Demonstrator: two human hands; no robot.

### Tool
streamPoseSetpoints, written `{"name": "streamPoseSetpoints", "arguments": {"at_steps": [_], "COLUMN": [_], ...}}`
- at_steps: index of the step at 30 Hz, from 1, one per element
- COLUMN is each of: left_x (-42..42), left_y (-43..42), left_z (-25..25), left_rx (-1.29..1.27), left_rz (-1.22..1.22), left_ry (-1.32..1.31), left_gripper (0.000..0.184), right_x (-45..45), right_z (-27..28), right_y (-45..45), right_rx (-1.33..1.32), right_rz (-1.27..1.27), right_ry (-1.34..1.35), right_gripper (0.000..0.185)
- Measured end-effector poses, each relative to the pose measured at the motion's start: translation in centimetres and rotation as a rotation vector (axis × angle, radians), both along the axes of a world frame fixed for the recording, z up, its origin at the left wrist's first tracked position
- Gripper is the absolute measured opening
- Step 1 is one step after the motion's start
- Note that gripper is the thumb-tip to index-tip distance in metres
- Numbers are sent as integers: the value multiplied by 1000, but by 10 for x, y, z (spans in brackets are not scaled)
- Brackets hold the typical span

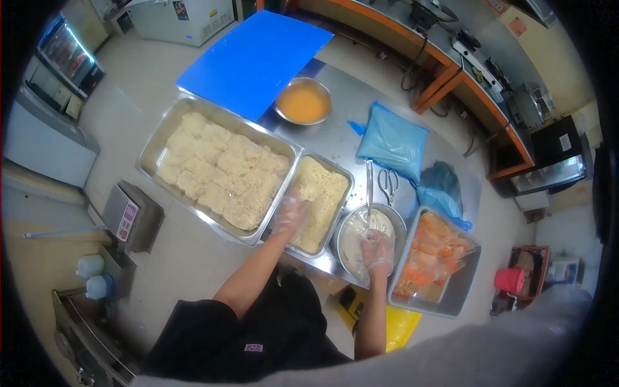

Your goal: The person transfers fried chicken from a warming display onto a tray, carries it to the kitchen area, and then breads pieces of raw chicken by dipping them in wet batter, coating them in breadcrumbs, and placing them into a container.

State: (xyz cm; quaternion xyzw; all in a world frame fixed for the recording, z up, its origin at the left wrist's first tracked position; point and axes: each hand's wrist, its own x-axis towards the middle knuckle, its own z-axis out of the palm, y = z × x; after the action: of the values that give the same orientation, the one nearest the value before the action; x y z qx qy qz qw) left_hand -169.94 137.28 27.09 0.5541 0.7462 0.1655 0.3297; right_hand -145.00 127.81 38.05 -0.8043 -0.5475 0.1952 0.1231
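My left hand (pixel 291 214), in a clear plastic glove, is at the left edge of a metal tray of yellowish crumbs (pixel 325 213); its fingers are blurred and partly hidden. Also gloved, my right hand (pixel 377 251) is inside a round metal bowl of whitish batter (pixel 351 235), beside a metal utensil (pixel 369 187) standing in it. What its fingers hold, if anything, is hidden. A large metal tray (pixel 145 145) to the left holds several crumb-coated flat pieces (pixel 222 168). To the right, a grey tub (pixel 459 290) holds orange-coated pieces in clear plastic (pixel 435 251).
A blue board (pixel 255 61) lies at the back left of the metal table, near a bowl of orange liquid (pixel 303 102). Behind the batter bowl are a blue bag (pixel 393 142) and scissors (pixel 387 184). A scale (pixel 132 216) stands left of the table.
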Motion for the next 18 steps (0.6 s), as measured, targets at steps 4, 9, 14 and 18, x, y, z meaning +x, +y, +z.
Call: {"name": "streamPoseSetpoints", "arguments": {"at_steps": [4, 9, 14, 18], "left_x": [-6, -2, 25, 32], "left_y": [-8, -5, -15, 13], "left_z": [-28, 25, 36, 33], "left_rx": [62, 130, 294, 146], "left_rz": [-31, -76, -542, -663], "left_ry": [-79, -183, 390, 376], "left_gripper": [69, 78, 80, 81], "right_x": [-2, 8, 24, 25], "right_z": [-5, 2, -13, -13], "right_y": [2, 13, 17, 27], "right_rx": [-37, -72, -71, -133], "right_rz": [-14, -8, 43, 98], "right_ry": [35, 62, 66, 93], "right_gripper": [44, 43, 47, 47]}}
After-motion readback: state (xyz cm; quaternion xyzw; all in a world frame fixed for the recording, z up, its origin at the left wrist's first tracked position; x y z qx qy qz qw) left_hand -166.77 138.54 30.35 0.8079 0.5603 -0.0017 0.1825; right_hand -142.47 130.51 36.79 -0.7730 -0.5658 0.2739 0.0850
